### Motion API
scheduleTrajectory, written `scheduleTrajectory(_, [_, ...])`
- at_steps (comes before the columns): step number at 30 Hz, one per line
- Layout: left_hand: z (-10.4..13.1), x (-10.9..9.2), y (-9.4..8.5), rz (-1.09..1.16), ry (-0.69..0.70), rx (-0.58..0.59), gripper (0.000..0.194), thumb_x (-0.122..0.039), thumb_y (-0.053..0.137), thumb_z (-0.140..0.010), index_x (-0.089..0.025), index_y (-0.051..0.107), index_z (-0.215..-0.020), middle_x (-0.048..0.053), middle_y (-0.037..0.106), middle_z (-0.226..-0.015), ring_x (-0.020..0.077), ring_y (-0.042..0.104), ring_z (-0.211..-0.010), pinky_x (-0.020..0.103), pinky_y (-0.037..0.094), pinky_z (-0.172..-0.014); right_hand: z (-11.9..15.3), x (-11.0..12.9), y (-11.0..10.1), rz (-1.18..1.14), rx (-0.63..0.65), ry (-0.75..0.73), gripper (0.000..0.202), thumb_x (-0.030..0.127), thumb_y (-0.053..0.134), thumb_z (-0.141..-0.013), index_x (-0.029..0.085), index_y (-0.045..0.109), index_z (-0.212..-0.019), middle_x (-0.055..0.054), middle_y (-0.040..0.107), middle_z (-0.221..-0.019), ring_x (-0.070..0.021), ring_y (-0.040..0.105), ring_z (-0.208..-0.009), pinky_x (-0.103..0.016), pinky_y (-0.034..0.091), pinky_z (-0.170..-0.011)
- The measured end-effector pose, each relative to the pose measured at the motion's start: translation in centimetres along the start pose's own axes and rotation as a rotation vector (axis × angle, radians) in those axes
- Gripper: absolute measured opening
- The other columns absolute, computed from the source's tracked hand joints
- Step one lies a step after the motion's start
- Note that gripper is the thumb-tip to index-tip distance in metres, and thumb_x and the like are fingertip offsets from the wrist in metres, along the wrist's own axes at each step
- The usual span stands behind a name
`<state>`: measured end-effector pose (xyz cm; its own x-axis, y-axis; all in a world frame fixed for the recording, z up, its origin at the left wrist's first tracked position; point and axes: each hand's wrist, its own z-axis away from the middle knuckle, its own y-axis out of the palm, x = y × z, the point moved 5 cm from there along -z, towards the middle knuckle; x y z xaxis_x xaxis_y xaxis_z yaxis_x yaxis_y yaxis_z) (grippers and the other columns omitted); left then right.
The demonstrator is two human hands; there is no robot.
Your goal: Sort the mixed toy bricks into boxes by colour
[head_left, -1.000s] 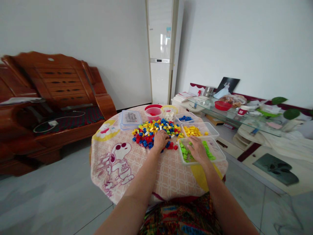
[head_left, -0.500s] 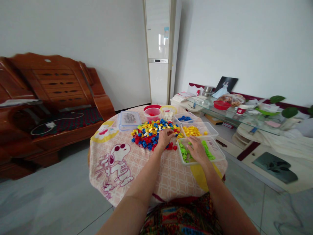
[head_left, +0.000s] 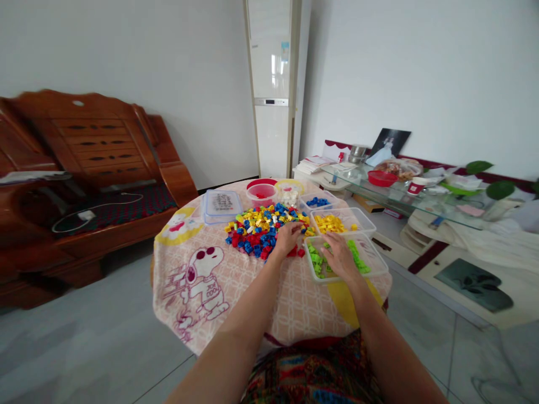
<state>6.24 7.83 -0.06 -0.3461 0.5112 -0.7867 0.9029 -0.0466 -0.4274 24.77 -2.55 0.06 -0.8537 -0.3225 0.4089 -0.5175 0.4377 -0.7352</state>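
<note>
Lying mostly leftward of the left grip (head_left: 287, 239), multicoloured toy bricks (head_left: 254, 231)

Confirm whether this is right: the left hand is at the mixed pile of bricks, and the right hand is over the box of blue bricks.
The colour is wrong: the head view shows the right hand over the box of green bricks, not blue. The left hand is indeed at the mixed pile of bricks.
</note>
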Motion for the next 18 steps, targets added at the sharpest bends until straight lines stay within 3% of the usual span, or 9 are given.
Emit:
scheduleTrajectory(7, [0.8,-2.0,2.3,-0.319,0.293,0.284,0.045,-0.01,0.054,-0.091,-0.02,0.073,-0.131,0.01,0.073,-0.136,0.024,0.066,-0.129,0.039,0.05,-0.115,0.0,-0.1,-0.1,-0.018,-0.007,-0.011,0.046,0.019,0.056,-0.089,0.019,0.07,-0.132,-0.015,0.067,-0.139,-0.0325,0.056,-0.135,-0.058,0.041,-0.12])
scheduleTrajectory(12, [0.3,-2.2,2.8,-0.517,0.264,0.406,0.039,-0.015,0.053,-0.096,-0.018,0.073,-0.129,0.015,0.074,-0.127,0.0255,0.069,-0.118,0.04,0.053,-0.108,0.0,0.0,-0.1,-0.008,0.003,-0.01,0.045,0.019,0.056,-0.089,0.017,0.071,-0.131,-0.016,0.067,-0.137,-0.0323,0.056,-0.134,-0.056,0.042,-0.119])
scheduleTrajectory(18, [1.2,-2.4,1.5,-0.479,0.203,0.376,0.023,-0.019,0.056,-0.096,-0.018,0.078,-0.102,0.011,0.074,-0.103,0.0234,0.068,-0.103,0.033,0.053,-0.097,0.1,0.2,-0.3,-0.012,-0.006,-0.011,0.043,0.021,0.055,-0.091,0.018,0.071,-0.131,-0.015,0.067,-0.137,-0.0324,0.056,-0.134,-0.057,0.041,-0.12])
